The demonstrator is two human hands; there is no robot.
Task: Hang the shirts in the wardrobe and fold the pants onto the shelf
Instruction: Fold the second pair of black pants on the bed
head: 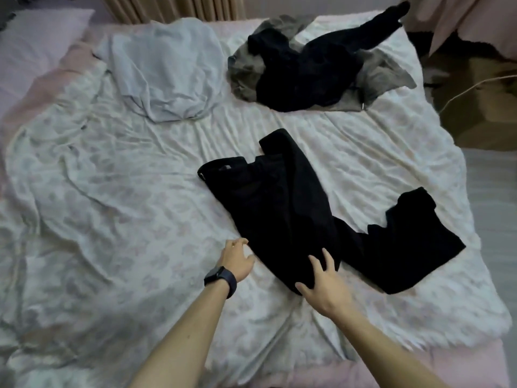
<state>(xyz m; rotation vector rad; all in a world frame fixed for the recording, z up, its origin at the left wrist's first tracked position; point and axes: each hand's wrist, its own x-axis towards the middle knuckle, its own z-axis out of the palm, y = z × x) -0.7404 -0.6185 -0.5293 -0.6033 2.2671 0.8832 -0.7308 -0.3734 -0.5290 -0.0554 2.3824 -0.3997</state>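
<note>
Black pants point(282, 208) lie on the bed, waistband toward the far left, legs bent off to the right near the bed's edge. My right hand point(324, 284) rests on the near part of the pants with fingers spread. My left hand point(237, 259), a dark watch on its wrist, hovers at the pants' left edge with fingers loosely curled, holding nothing. At the far side of the bed lie a second black garment point(307, 74) on top of a grey garment point(243, 77), and a crumpled pale blue garment point(167, 71).
The bed is covered by a wrinkled white floral duvet point(112, 205). A pale pillow point(33, 43) sits at the far left. Beige curtains point(173, 7) hang behind the bed. Brown flooring with a white cable point(475, 88) lies beyond the bed's right edge.
</note>
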